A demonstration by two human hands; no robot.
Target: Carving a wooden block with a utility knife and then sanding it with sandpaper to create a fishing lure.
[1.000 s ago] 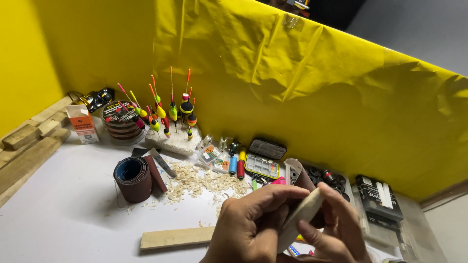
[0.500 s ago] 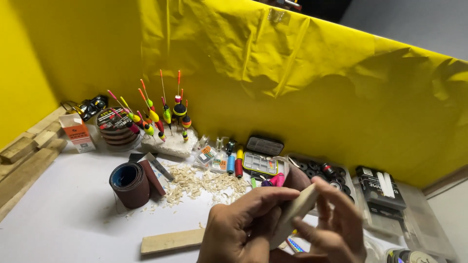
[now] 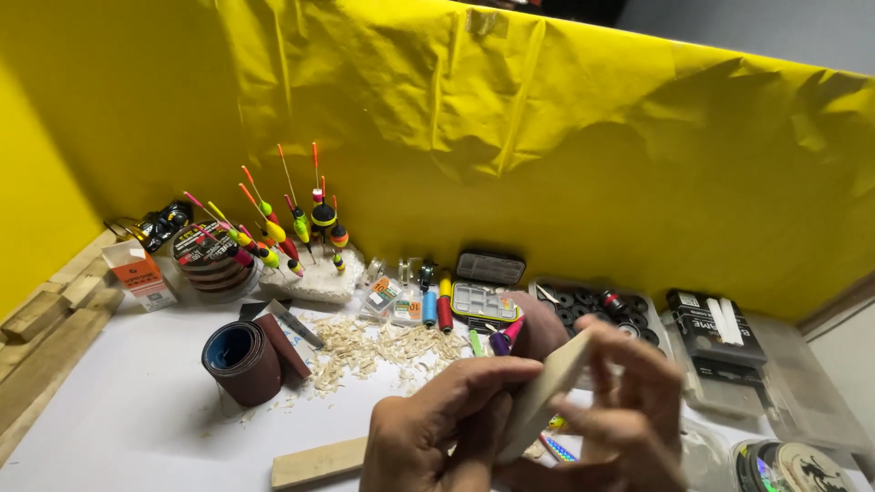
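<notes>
Both hands gripped one pale wooden stick [image 3: 547, 387] above the worktop's near edge: the left hand [image 3: 437, 433] pinched its lower part with thumb and fingers closed, and the right hand [image 3: 629, 415] wrapped closed fingers over its upper end. One wooden strip [image 3: 319, 462] lay flat at the near edge. One sandpaper roll [image 3: 241, 360] stood beside a heap of shavings [image 3: 383, 346]. About nine bright fishing floats [image 3: 292, 223] stood stuck in one white foam block [image 3: 314, 282]. A clear tray [image 3: 602, 310] held several small black spools.

- Bright, warm light from above; yellow backdrop [image 3: 547, 137] evenly lit, soft crease shadows.
- Right hand [image 3: 629, 410] motion-blurred; left hand [image 3: 437, 437] slightly soft.
- Wide-angle bending at frame edges.
</notes>
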